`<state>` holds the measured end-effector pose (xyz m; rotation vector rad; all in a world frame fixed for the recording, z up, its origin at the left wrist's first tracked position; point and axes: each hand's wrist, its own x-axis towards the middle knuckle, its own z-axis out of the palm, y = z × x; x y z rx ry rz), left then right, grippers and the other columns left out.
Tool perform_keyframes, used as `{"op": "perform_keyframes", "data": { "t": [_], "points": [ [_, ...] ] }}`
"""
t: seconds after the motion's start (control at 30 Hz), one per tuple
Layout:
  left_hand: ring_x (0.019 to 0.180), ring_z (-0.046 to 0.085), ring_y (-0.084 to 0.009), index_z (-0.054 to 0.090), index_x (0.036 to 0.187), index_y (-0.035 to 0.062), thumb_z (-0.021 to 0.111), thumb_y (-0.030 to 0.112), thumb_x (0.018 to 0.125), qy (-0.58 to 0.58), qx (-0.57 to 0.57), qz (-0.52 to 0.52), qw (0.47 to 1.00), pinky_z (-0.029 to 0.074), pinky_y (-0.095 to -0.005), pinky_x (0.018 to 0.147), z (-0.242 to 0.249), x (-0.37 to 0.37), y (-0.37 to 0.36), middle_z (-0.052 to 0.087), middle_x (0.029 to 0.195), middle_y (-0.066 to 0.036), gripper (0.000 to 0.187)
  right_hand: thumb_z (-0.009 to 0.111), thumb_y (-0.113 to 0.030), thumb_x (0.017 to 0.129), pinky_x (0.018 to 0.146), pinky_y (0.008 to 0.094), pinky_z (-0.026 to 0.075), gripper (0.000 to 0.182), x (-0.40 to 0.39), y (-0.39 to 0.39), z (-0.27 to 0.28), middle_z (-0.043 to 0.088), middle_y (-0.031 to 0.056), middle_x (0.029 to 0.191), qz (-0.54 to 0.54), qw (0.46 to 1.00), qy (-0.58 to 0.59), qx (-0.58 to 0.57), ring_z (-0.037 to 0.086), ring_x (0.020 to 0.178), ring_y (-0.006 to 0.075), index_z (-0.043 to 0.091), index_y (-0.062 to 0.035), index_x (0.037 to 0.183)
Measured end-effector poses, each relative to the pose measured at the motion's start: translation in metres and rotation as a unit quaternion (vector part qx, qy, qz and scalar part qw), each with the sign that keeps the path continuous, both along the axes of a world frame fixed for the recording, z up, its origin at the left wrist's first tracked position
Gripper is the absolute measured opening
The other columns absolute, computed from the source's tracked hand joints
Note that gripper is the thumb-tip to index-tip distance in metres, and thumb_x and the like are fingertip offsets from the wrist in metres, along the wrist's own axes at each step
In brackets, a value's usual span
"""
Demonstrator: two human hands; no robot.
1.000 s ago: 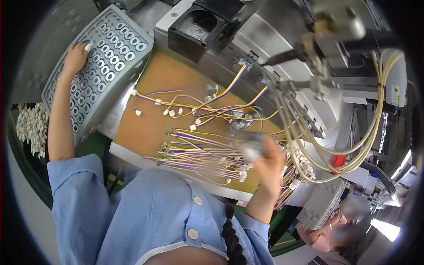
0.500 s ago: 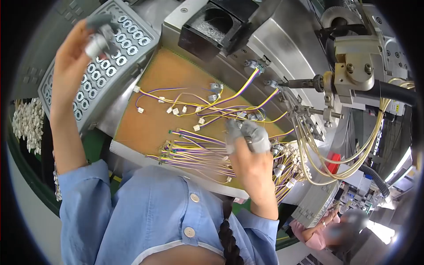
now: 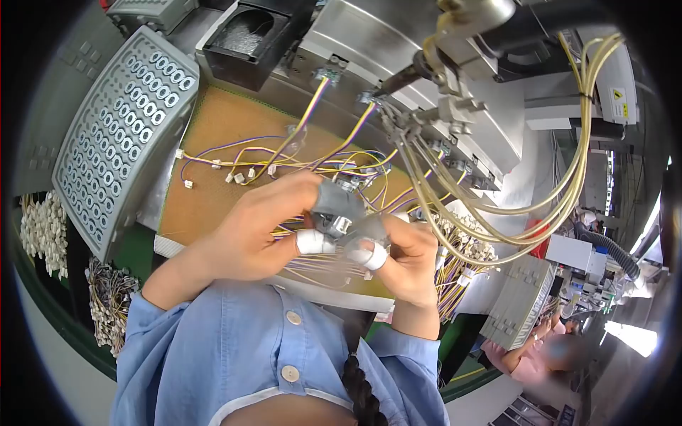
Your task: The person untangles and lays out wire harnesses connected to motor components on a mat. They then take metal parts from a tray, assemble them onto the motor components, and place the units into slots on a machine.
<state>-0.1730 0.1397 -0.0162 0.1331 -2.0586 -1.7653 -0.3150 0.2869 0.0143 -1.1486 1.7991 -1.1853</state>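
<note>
My left hand (image 3: 266, 224), with grey and white coverings on its fingertips, reaches in from the left over the orange work mat (image 3: 195, 206). A small shiny metal part (image 3: 341, 226) is pinched between its thumb and fingers. Beside it, almost touching, my right hand (image 3: 401, 259) has its covered fingertips closed together. Blur hides what those fingertips hold, if anything. Behind the hands, yellow and purple wires (image 3: 249, 153) with small white connectors lie across the mat. More wires run partly hidden beneath my hands.
A grey tray (image 3: 65, 165) with rows of ring-shaped metal parts stands at the left. At the back are a black box (image 3: 220, 62) and a metal machine with clear tubes (image 3: 568, 192). Bundled wires (image 3: 455, 259) lie at the right. A person in pink (image 3: 522, 358) sits farther off.
My left hand has come down from above the tray to the mat, meeting my right hand. The view has shifted, so the machine and tray sit differently in it.
</note>
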Motion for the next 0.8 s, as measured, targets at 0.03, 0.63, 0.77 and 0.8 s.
{"op": "perform_keyframes", "data": {
  "t": [0.03, 0.63, 0.77, 0.8],
  "points": [
    [0.088, 0.057, -0.0231, 0.057, 0.102, -0.0008, 0.063, 0.003, 0.071, 0.000, -0.004, -0.001, 1.000, 0.045, -0.0320, 0.075, 0.001, -0.001, 0.004, 0.057, 0.098, -0.012, 0.031, 0.071, -0.021, 0.074, 0.047, 0.0272, 0.036, 0.021, -0.002, 0.002, 0.000, 0.050, 0.0060, 0.058, 0.011, 1.000, 0.013, -0.012, 0.042, 0.052, 0.0128, 0.062, -0.0024, 0.077],
    [0.066, 0.059, -0.0184, 0.066, 0.085, 0.0020, 0.064, -0.003, 0.057, 0.063, -0.216, 0.083, 0.971, 0.046, -0.0264, 0.054, 0.006, -0.013, 0.022, 0.062, 0.080, -0.009, 0.028, 0.064, -0.016, 0.079, 0.043, 0.0201, 0.042, 0.019, -0.025, 0.021, -0.003, 0.060, 0.0058, 0.064, 0.061, 0.962, -0.246, 0.104, 0.055, 0.049, 0.0090, 0.062, 0.0031, 0.082],
    [0.064, 0.057, -0.0189, 0.066, 0.084, 0.0036, 0.066, 0.001, 0.056, 0.053, -0.278, 0.007, 0.959, 0.043, -0.0275, 0.052, 0.019, -0.018, 0.011, 0.059, 0.076, -0.006, 0.029, 0.069, -0.015, 0.074, 0.052, 0.0219, 0.046, 0.021, -0.033, 0.025, -0.018, 0.062, 0.0061, 0.072, 0.056, 0.943, -0.309, 0.107, 0.057, 0.059, 0.0102, 0.062, 0.0010, 0.086],
    [0.067, 0.057, -0.0198, 0.066, 0.085, 0.0037, 0.067, 0.003, 0.055, 0.001, -0.269, -0.043, 0.962, 0.043, -0.0291, 0.055, 0.023, -0.020, 0.008, 0.058, 0.076, -0.006, 0.029, 0.070, -0.015, 0.074, 0.060, 0.0239, 0.048, 0.027, -0.034, 0.026, -0.020, 0.063, 0.0079, 0.080, 0.057, 0.951, -0.289, 0.088, 0.059, 0.067, 0.0120, 0.061, 0.0025, 0.093]
  ]
}}
